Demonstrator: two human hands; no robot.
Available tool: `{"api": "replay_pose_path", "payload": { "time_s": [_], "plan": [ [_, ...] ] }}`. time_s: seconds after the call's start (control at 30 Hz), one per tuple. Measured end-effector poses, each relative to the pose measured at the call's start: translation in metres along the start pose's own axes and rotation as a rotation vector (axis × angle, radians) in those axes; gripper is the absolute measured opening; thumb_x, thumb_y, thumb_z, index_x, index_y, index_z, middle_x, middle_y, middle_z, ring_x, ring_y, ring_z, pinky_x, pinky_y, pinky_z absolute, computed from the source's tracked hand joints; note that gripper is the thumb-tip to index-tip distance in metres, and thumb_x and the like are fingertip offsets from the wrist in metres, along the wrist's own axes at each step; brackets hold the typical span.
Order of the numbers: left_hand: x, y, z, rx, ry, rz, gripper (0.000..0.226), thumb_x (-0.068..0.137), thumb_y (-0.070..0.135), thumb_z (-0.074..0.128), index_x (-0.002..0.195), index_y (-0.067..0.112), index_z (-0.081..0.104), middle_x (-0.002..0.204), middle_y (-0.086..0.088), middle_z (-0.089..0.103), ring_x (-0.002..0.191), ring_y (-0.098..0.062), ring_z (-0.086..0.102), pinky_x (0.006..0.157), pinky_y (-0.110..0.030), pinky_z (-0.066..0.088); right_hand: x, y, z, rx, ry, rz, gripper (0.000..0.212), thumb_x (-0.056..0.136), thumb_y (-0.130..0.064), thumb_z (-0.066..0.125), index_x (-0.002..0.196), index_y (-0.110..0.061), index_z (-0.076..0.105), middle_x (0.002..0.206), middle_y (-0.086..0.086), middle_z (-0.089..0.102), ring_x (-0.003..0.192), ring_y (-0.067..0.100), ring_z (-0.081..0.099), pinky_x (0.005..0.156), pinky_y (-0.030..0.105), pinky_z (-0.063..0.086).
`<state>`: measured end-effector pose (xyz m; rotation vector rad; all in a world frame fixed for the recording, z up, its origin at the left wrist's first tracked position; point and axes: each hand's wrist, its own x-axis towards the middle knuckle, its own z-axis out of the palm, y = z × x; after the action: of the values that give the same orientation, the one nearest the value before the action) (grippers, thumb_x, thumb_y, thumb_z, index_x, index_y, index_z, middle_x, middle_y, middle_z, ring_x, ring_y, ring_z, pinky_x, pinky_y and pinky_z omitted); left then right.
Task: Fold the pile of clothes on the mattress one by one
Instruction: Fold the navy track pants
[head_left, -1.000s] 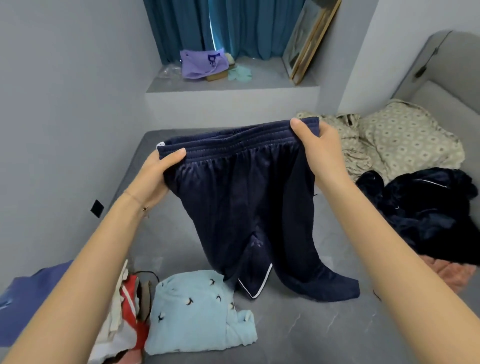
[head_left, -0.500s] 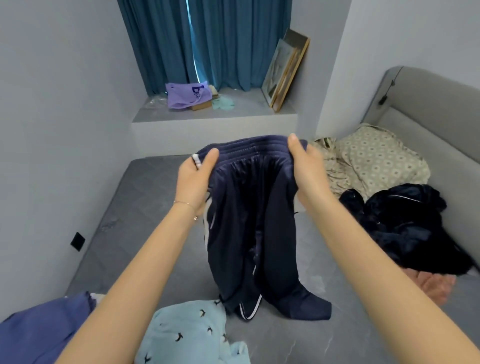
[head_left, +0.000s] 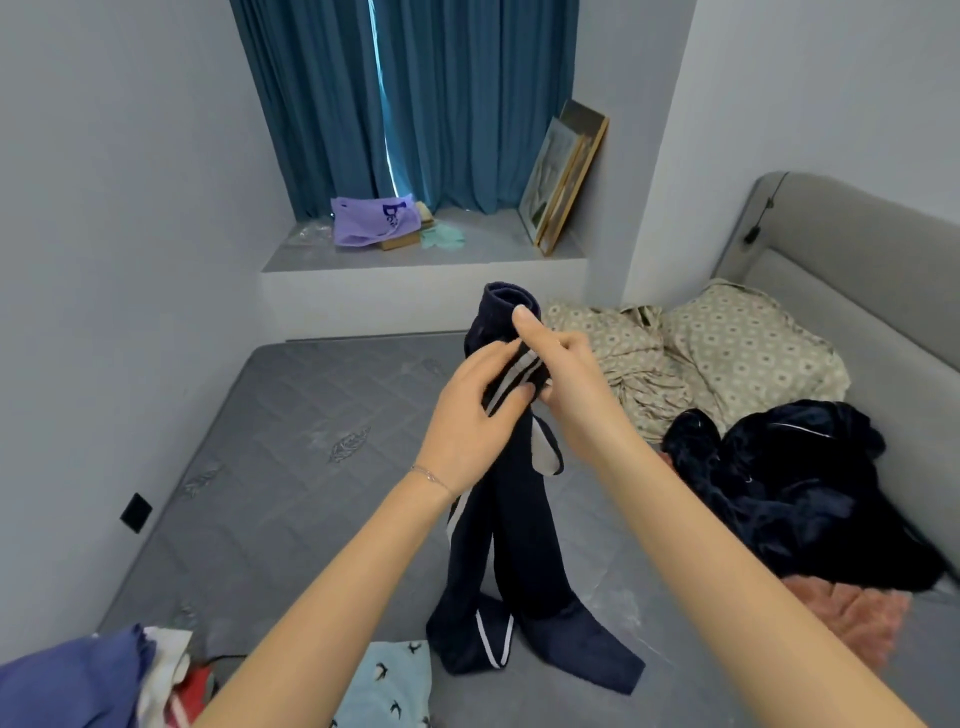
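Observation:
I hold a pair of navy trousers with white side stripes (head_left: 519, 545) upright over the grey mattress (head_left: 291, 467). The waistband is doubled lengthwise, its two ends brought together. My left hand (head_left: 467, 415) and my right hand (head_left: 566, 374) both pinch the waistband at the top, fingers meeting. The legs hang straight down and their cuffs bunch on the mattress. A dark navy fluffy garment (head_left: 795, 493) lies crumpled at the right, over a pink one (head_left: 852, 613).
At the near left lie a light blue garment with a bird print (head_left: 395, 680), a purple-blue one (head_left: 67, 680) and a red-and-white one (head_left: 176, 680). Patterned beige bedding and a pillow (head_left: 727, 353) sit by the grey headboard (head_left: 857, 260). A window ledge holds a purple bag (head_left: 371, 221) and leaning frames (head_left: 563, 176).
My hands came together, doubling the waistband so the trousers hang as one narrow column. The view tilted up and the trousers rose slightly.

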<state>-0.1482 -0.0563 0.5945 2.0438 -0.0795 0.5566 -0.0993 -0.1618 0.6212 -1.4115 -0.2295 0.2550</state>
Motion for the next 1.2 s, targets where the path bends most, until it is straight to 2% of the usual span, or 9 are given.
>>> {"api": "replay_pose_path", "payload": {
  "time_s": [0.07, 0.17, 0.27, 0.37, 0.47, 0.57, 0.73, 0.93, 1.2],
  "plan": [
    [-0.002, 0.001, 0.003, 0.051, -0.082, -0.004, 0.043, 0.099, 0.021, 0.050, 0.141, 0.025, 0.044, 0.146, 0.014, 0.041, 0.138, -0.001, 0.030, 0.120, -0.045, 0.001, 0.003, 0.002, -0.009, -0.088, 0.040, 0.013, 0.046, 0.077, -0.053, 0.072, 0.094, -0.019, 0.047, 0.095, -0.002, 0.057, 0.081, 0.005, 0.062, 0.066, 0.020, 0.045],
    [-0.002, 0.001, -0.002, -0.077, -0.237, 0.016, 0.041, 0.101, 0.019, 0.046, 0.140, 0.029, 0.042, 0.143, 0.020, 0.040, 0.136, 0.003, 0.032, 0.119, -0.029, 0.018, 0.006, -0.001, -0.022, -0.168, 0.125, -0.070, 0.027, 0.088, -0.039, 0.067, 0.092, -0.017, 0.052, 0.088, -0.001, 0.060, 0.078, 0.009, 0.061, 0.068, 0.025, 0.046],
    [0.005, 0.001, -0.011, -0.345, 0.013, -0.068, 0.021, 0.099, 0.013, 0.048, 0.111, 0.011, 0.065, 0.105, -0.004, 0.072, 0.097, -0.016, 0.069, 0.092, -0.028, 0.052, 0.012, -0.010, -0.036, -0.167, 0.158, -0.107, 0.016, 0.093, -0.028, 0.061, 0.090, -0.014, 0.055, 0.090, 0.006, 0.062, 0.083, 0.019, 0.062, 0.079, 0.039, 0.050],
    [0.023, -0.009, -0.015, -0.339, 0.292, -0.123, 0.015, 0.095, 0.022, 0.057, 0.106, 0.014, 0.059, 0.095, -0.002, 0.067, 0.082, -0.010, 0.066, 0.079, -0.022, 0.051, 0.014, -0.019, -0.043, -0.141, 0.082, -0.180, 0.012, 0.095, -0.021, 0.058, 0.086, -0.014, 0.057, 0.067, -0.012, 0.063, 0.057, 0.000, 0.059, 0.053, 0.017, 0.048],
    [0.043, -0.012, -0.016, -0.370, 0.043, -0.224, 0.052, 0.088, 0.051, 0.054, 0.133, 0.025, 0.047, 0.128, 0.009, 0.055, 0.111, 0.005, 0.053, 0.096, -0.017, 0.040, 0.010, -0.029, -0.044, -0.036, -0.023, -0.192, 0.014, 0.097, -0.016, 0.056, 0.083, -0.015, 0.058, 0.065, -0.009, 0.065, 0.057, 0.003, 0.061, 0.052, 0.016, 0.047],
    [0.055, -0.014, -0.015, -0.545, -0.254, -0.301, 0.042, 0.095, 0.051, 0.046, 0.123, 0.022, 0.061, 0.126, 0.004, 0.064, 0.119, -0.009, 0.057, 0.103, -0.030, 0.044, 0.007, -0.034, -0.050, 0.036, -0.088, -0.171, 0.015, 0.097, -0.016, 0.055, 0.083, -0.016, 0.060, 0.082, 0.008, 0.064, 0.077, 0.024, 0.060, 0.073, 0.036, 0.047],
    [0.063, -0.004, -0.024, -0.567, -0.130, -0.152, 0.014, 0.089, 0.028, 0.062, 0.091, 0.022, 0.074, 0.098, 0.000, 0.074, 0.091, -0.012, 0.068, 0.074, -0.021, 0.053, 0.008, -0.039, -0.069, -0.178, -0.092, -0.210, 0.003, 0.092, -0.016, 0.061, 0.089, -0.016, 0.062, 0.091, 0.002, 0.067, 0.086, 0.017, 0.062, 0.081, 0.030, 0.048],
    [0.063, 0.015, -0.036, -0.375, -0.214, -0.037, 0.007, 0.088, 0.024, 0.067, 0.093, 0.023, 0.073, 0.094, 0.001, 0.075, 0.091, -0.014, 0.070, 0.073, -0.020, 0.053, 0.008, -0.064, -0.042, -0.806, -0.177, -0.299, 0.043, 0.077, -0.068, 0.059, 0.103, -0.034, 0.065, 0.091, -0.022, 0.068, 0.081, -0.011, 0.061, 0.066, 0.006, 0.046],
    [0.026, -0.043, -0.060, -0.385, -0.355, -0.192, 0.022, 0.091, 0.039, 0.055, 0.110, 0.031, 0.063, 0.107, 0.016, 0.070, 0.102, -0.001, 0.064, 0.080, -0.013, 0.050, 0.010, -0.054, 0.010, -0.669, -0.098, -0.487, 0.041, 0.091, -0.033, 0.061, 0.072, 0.002, 0.056, 0.061, 0.007, 0.044, 0.057, 0.008, 0.039, 0.056, 0.028, 0.030]
  ]
}}
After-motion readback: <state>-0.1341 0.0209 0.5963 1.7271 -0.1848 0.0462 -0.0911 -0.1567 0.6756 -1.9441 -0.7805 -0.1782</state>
